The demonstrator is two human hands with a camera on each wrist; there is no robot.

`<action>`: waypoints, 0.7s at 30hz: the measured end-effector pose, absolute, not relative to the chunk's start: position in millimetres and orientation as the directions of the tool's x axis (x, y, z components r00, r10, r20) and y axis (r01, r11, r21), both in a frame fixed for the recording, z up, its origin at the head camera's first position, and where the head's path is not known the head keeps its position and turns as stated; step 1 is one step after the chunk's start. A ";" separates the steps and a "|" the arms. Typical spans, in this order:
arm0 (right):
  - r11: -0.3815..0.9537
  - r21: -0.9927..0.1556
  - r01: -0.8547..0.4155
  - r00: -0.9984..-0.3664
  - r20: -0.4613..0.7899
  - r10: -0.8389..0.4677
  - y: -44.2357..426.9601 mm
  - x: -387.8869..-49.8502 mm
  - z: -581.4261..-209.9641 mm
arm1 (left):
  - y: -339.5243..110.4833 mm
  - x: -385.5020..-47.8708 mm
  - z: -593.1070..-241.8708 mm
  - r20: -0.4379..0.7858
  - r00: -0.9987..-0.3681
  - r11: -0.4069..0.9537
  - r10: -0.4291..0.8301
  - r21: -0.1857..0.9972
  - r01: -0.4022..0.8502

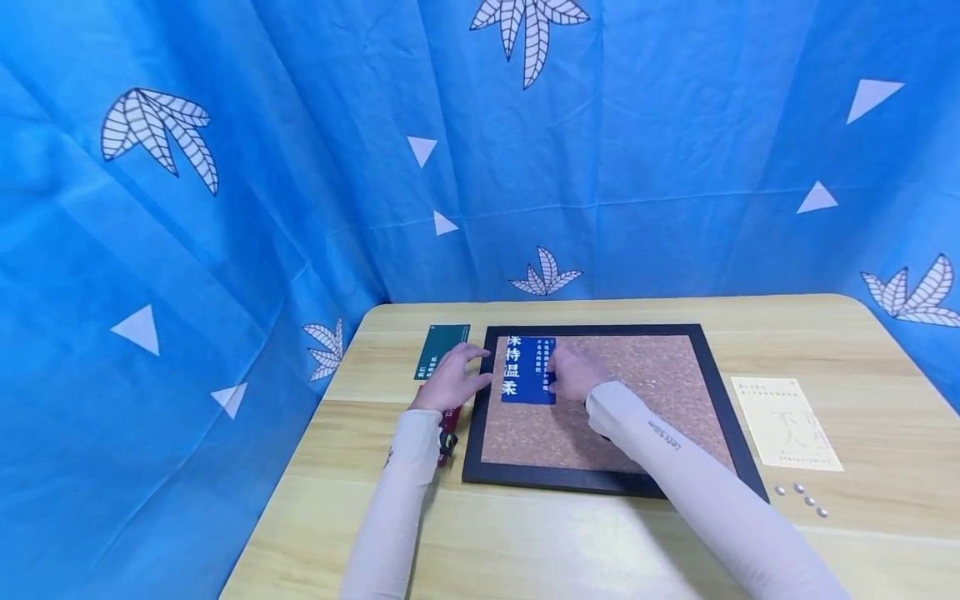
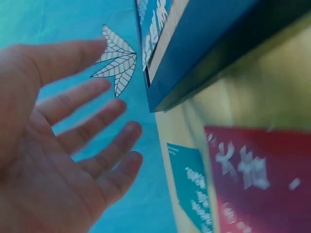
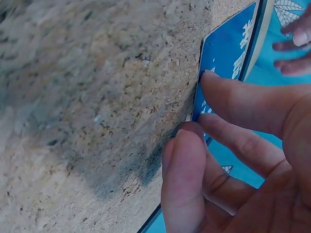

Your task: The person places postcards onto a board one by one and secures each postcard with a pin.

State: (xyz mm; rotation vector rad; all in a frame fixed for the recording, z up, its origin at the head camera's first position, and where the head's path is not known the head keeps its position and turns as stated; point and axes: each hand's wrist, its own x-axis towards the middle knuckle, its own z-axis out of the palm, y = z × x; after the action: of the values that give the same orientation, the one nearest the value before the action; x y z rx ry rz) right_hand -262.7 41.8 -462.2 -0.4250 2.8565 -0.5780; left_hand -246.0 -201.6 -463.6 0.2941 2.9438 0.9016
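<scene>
Lying on the upper left of the cork board [image 1: 675,375], just inside its black frame [image 1: 600,330], is one blue card [image 1: 528,392], with four large white characters, 保持温柔, running down it and two columns of smaller print too fine to read surely. Bent fingers of the right hand [image 1: 581,372] touch this card at its right edge; whether that grip pinches anything cannot be told. Wide and holding nothing, the left hand [image 1: 453,379] has its fingers spread beside the frame's left bar, above part of a red card [image 1: 452,417]. Four cards show in all: the blue one on the cork, and three on the bench [image 1: 525,542]. Of those, a green card [image 1: 444,346] and the red one lie left of the board; 我们 can be made out on the green, while the red one's white writing is blurred in the left wrist view. A cream card [image 1: 787,425] lies to the right, 人 among its large pale characters, the small lines illegible. Four silver pins [image 1: 798,487] sit near its lower end, well apart from the blue card. One white sleeve [image 1: 663,437], the right, reads "Lets Slim". Five leaf prints and six pale triangles show on the blue cloth [image 1: 675,167] behind.
</scene>
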 end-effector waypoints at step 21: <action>0.881 -0.407 -0.241 -0.943 -0.117 -0.311 44.1 -263.2 -461.6 | -183.0 -266.6 -464.5 -0.262 -0.868 0.904 0.423 0.183 0.385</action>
State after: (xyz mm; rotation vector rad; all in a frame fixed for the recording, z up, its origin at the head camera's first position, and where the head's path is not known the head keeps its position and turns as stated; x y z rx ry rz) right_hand -263.2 44.1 -461.6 -0.4251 2.8719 -0.5872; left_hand -266.6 -183.0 -464.5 0.6020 2.7712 0.1788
